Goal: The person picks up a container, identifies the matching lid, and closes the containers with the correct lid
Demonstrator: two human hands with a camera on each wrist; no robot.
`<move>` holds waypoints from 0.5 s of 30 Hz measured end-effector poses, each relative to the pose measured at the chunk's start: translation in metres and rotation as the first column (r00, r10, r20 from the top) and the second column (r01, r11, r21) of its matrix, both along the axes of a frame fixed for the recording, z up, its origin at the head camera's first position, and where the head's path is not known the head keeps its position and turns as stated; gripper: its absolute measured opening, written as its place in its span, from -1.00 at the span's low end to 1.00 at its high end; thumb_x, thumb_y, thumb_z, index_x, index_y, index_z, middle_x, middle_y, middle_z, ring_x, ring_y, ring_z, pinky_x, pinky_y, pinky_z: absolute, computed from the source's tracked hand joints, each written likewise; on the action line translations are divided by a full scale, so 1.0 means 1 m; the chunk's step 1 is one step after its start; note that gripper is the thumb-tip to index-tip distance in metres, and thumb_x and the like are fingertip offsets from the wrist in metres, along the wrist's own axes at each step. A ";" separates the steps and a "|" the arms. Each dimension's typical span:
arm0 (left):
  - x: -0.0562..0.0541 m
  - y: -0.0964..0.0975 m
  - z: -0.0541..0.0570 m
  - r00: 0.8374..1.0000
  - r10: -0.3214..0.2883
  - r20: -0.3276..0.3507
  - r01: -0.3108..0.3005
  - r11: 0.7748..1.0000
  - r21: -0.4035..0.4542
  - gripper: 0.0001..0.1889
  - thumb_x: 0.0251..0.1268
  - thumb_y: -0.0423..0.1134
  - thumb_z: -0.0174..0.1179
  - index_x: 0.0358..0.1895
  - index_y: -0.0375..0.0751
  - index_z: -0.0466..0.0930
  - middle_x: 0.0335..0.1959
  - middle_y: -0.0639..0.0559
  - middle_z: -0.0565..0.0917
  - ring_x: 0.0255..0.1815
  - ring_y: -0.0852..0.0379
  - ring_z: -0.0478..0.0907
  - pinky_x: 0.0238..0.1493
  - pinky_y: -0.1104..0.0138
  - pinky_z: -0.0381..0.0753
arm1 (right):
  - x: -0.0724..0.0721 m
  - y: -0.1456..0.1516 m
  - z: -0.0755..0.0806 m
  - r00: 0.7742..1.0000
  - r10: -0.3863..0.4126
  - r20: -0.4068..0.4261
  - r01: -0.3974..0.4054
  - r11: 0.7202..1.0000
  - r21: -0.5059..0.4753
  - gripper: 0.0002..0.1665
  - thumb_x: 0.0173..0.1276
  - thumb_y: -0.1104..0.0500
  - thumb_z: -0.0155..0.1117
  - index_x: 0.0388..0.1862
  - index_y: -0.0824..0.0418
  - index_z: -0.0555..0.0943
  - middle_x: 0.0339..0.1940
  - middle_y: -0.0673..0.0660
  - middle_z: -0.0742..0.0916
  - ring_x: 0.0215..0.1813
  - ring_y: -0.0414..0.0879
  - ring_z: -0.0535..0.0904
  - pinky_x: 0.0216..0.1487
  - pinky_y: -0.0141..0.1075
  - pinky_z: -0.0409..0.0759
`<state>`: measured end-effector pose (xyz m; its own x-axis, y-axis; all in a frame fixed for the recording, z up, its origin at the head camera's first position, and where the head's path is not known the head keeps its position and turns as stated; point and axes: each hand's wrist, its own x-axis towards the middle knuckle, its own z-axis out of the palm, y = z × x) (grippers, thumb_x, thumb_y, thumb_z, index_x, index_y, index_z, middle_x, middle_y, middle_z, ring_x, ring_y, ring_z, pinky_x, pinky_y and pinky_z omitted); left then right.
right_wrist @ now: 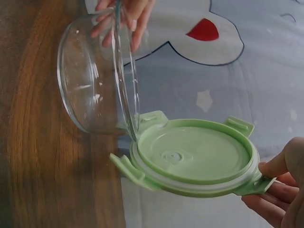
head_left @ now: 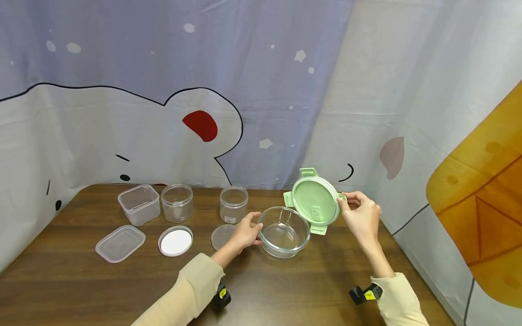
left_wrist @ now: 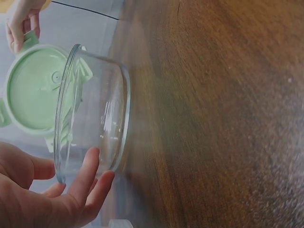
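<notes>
A round glass bowl (head_left: 284, 235) stands upright on the table. My left hand (head_left: 247, 232) grips its left side, thumb at the rim and fingers against the outer wall, as the left wrist view shows. To the right of the bowl, my right hand (head_left: 362, 214) pinches a round light-green lid (head_left: 315, 199) by one of its side flaps. The lid is raised and tilted, its sealing side and small round valve (right_wrist: 172, 156) facing me, flaps folded outward. Its near edge comes close to the bowl's rim (right_wrist: 124, 90) in the right wrist view.
Along the back left stand a square clear plastic box (head_left: 139, 206) and two round clear jars, one left (head_left: 177, 206) and one nearer the middle (head_left: 234, 206). In front lie a rectangular lid (head_left: 120, 244), a white-topped round lid (head_left: 175, 241) and a clear round lid (head_left: 221, 237). A printed curtain (head_left: 261, 113) hangs behind.
</notes>
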<state>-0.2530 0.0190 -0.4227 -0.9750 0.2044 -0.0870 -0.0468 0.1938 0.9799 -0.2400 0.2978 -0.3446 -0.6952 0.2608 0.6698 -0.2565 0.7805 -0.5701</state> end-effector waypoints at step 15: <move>-0.002 -0.001 0.000 0.999 0.003 0.033 -0.004 1.000 0.024 -0.52 0.43 -0.39 0.00 0.38 -0.31 0.23 0.01 -0.43 0.54 -0.50 0.19 0.41 -0.35 0.29 0.72 | 0.006 -0.029 -0.013 0.966 0.126 -0.227 -0.061 0.960 0.273 -0.87 0.00 0.36 0.46 -0.42 0.29 0.69 -0.42 0.19 0.80 -0.49 0.08 0.73 -0.53 -0.01 0.53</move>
